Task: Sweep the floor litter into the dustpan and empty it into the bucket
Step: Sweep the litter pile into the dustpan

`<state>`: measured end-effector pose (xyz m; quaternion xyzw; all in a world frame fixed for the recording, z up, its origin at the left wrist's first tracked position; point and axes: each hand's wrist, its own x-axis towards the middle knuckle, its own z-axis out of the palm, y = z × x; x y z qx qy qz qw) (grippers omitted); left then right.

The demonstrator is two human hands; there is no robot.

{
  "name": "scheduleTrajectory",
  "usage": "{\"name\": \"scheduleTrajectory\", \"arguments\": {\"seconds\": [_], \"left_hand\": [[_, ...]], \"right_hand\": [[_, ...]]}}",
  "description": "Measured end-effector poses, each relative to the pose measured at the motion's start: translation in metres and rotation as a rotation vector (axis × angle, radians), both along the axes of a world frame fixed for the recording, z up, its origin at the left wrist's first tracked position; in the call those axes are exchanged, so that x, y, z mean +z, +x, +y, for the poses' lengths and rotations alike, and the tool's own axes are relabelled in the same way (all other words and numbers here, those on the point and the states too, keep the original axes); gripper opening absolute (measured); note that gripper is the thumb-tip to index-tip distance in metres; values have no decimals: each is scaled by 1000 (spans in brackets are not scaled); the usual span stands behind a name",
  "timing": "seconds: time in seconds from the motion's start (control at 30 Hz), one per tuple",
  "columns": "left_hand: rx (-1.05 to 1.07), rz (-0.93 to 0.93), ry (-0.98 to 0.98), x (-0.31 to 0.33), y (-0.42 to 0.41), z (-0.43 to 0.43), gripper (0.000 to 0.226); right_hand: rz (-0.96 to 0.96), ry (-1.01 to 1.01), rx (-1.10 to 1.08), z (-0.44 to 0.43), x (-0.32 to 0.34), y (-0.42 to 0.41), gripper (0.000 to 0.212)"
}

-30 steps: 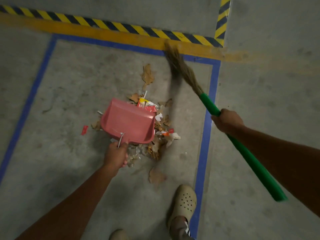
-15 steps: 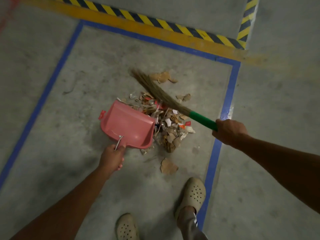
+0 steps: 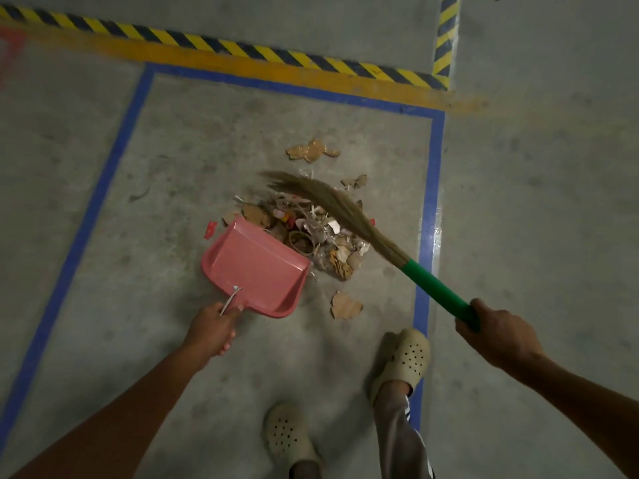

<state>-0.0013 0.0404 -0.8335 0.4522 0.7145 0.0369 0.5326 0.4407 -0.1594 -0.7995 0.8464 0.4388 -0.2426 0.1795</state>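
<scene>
Facing away and to the right, the open lip of the pink dustpan (image 3: pixel 256 267) meets the near-left edge of the litter pile (image 3: pixel 321 236), on the concrete floor (image 3: pixel 138 323) inside the blue tape outline (image 3: pixel 428 202). The pan's long axis runs from its handle (near left) to that lip. The left hand (image 3: pixel 211 330) wraps its fingers round the handle.

The broom (image 3: pixel 345 212) lies on a diagonal: green shaft at near right, bristles over the pile, tips pointing left and away. The right hand (image 3: pixel 498 333) grips the shaft's near end in a closed fist.

Count: one dustpan, one broom, one main pile. Four scraps lie apart from the pile: a brown piece (image 3: pixel 311 150) beyond it, a smaller brown piece (image 3: pixel 356 181) just past the bristles, a brown piece (image 3: pixel 345 305) nearer the person, and a red scrap (image 3: pixel 210 229) left of the lip.

Two beige clogs (image 3: pixel 404 361) stand nearest the person. A yellow-and-black hazard stripe (image 3: pixel 242 50) runs along the far side.
</scene>
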Motion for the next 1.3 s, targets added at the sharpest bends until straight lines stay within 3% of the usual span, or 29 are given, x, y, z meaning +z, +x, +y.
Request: {"name": "scheduleTrajectory", "arguments": {"seconds": [0.2, 0.43, 0.67, 0.83, 1.3], "left_hand": [[-112, 81, -34, -17, -36, -21, 44], [-235, 152, -76, -111, -82, -31, 54], [-349, 119, -44, -201, -53, -17, 66], [-372, 34, -2, -230, -5, -5, 61], [-196, -99, -39, -241, 33, 7, 47]], "right_hand": [[42, 112, -308, -24, -38, -35, 33], [229, 76, -588, -13, -156, -46, 46], [172, 124, -429, -33, -249, -90, 49], [220, 71, -255, -42, -254, -116, 33], [269, -44, -45, -65, -241, -113, 31]]}}
